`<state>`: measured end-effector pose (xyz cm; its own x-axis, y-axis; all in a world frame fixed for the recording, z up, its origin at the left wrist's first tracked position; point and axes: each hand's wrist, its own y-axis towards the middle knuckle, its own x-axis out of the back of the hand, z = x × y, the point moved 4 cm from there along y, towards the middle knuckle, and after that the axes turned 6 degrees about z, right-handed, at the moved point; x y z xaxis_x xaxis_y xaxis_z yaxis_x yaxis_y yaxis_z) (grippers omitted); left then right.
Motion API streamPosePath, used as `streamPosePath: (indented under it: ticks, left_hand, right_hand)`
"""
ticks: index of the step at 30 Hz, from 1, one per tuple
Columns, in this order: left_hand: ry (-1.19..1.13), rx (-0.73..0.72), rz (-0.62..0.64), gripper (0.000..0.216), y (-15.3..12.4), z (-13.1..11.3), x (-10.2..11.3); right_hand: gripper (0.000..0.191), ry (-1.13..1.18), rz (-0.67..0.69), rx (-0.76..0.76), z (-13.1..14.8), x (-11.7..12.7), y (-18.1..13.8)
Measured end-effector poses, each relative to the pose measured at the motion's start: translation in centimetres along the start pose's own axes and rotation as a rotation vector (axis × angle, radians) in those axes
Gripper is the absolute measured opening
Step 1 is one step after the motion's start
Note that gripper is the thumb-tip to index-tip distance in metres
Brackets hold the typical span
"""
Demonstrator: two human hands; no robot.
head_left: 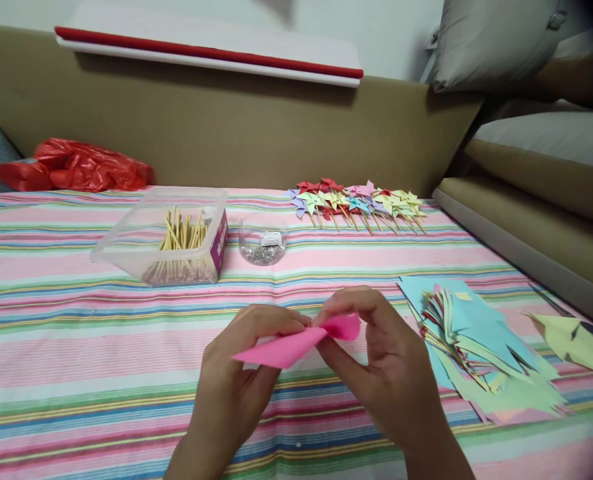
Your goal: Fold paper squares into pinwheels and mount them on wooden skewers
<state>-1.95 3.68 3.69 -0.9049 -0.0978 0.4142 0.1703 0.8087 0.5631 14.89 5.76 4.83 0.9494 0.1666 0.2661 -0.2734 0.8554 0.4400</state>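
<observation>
A bright pink piece of paper (286, 348) is held up between both my hands, above the striped cloth. My left hand (241, 360) pinches its left part, fingers on top and thumb below. At the right end, my right hand (381, 360) grips the paper with thumb and fingertips, where it curls over into a loop. The paper's left corner points out flat past my left fingers. Whether a pin or anything else sits between my fingertips is hidden.
A clear plastic box (126, 250) of wooden sticks (183, 240) stands left of a round clear tub (263, 243) with small metal pieces. Paper pinwheels (361, 203) lie at the back. Cut paper sheets (481, 333) and scissors (551, 300) lie right. A red plastic bag (83, 167) rests back left.
</observation>
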Motion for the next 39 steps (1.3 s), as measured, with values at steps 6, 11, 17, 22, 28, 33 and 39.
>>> streamPosePath:
  ticks: [6,11,17,22,28,33,39]
  left_hand:
    - [0.171,-0.252,0.053,0.021,0.09,-0.82,0.90]
    - [0.149,-0.235,0.046,0.020,0.30,-0.56,0.86]
    - [0.132,-0.181,0.044,0.022,0.48,-0.54,0.90]
    - [0.155,-0.176,0.062,0.023,0.21,-0.67,0.88]
    - [0.180,-0.175,0.088,0.026,-0.39,-0.58,0.99]
    - [0.169,-0.178,0.079,0.024,-0.11,-0.65,0.95]
    - [0.050,-0.106,0.060,0.020,0.46,-0.51,0.76]
  right_hand:
    - [0.019,-0.179,0.092,0.210,0.66,0.59,0.27]
    - [0.023,-0.203,0.135,0.235,0.45,0.82,0.22]
    - [0.030,-0.211,0.169,0.211,0.19,0.86,0.13]
    - [0.028,-0.215,0.157,0.211,0.18,0.67,0.12]
    - [0.022,-0.195,0.143,0.198,0.22,0.67,0.22]
    - [0.030,-0.193,0.178,0.200,0.21,0.59,0.10]
    - [0.020,-0.143,0.181,0.175,0.24,0.15,0.19]
